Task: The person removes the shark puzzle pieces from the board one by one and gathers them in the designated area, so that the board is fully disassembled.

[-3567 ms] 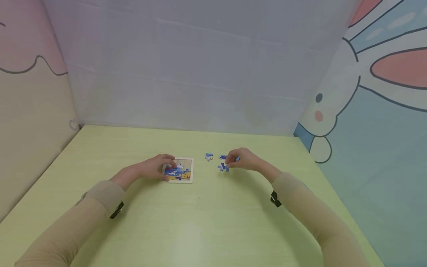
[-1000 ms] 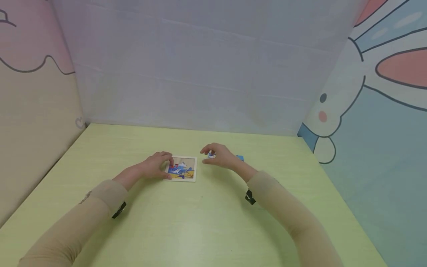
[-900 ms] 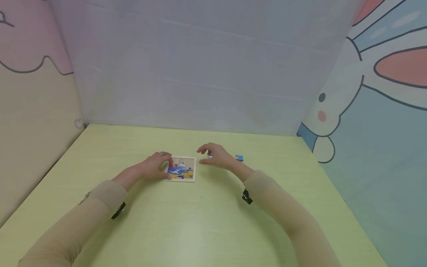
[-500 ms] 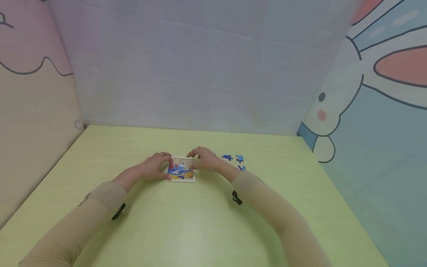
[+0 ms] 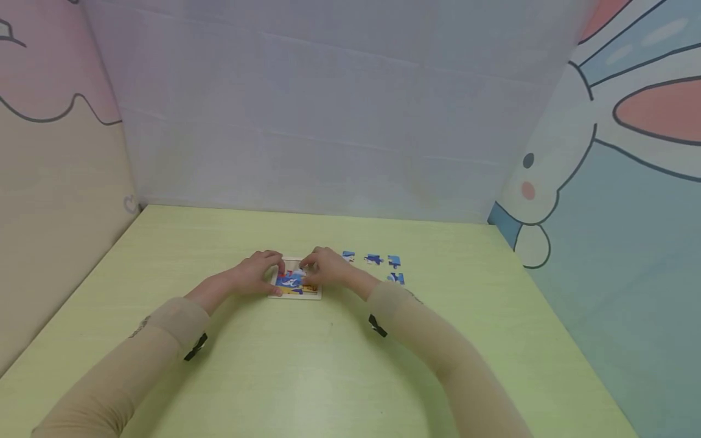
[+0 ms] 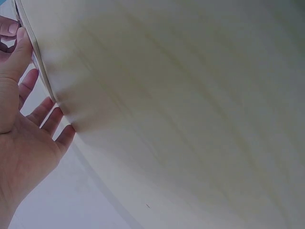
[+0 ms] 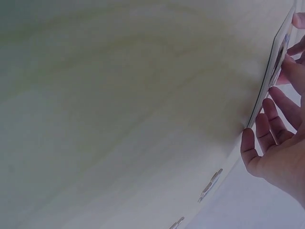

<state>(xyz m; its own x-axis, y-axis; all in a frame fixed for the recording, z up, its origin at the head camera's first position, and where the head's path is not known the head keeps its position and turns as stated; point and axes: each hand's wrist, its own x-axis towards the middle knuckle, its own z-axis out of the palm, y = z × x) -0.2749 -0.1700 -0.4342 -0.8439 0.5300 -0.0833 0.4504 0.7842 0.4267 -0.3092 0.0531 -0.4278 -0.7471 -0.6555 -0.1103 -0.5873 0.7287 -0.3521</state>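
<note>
A small puzzle in a pale wooden frame (image 5: 302, 297) lies on the table, with blue, red and yellow pieces (image 5: 290, 281) inside it. My left hand (image 5: 254, 272) holds the frame's left side, fingers at the back and thumb at the front. My right hand (image 5: 327, 267) comes over the frame's right part, thumb and index tips low over the pieces and somewhat apart. In the right wrist view the right fingers (image 7: 264, 126) reach down by the frame's edge. I cannot tell whether the right fingertips pinch a piece.
Several loose blue-and-white puzzle pieces lie right of the frame, among them a dark blue piece (image 5: 374, 259) and a front piece (image 5: 395, 278). The pale green table (image 5: 296, 377) ends at a whitish back wall (image 5: 328, 121). A rabbit-printed panel (image 5: 619, 243) stands at the right.
My right hand has moved left from the loose pieces onto the frame, and its thumb and index have drawn closer. The loose pieces are uncovered. My left hand stays at the frame.
</note>
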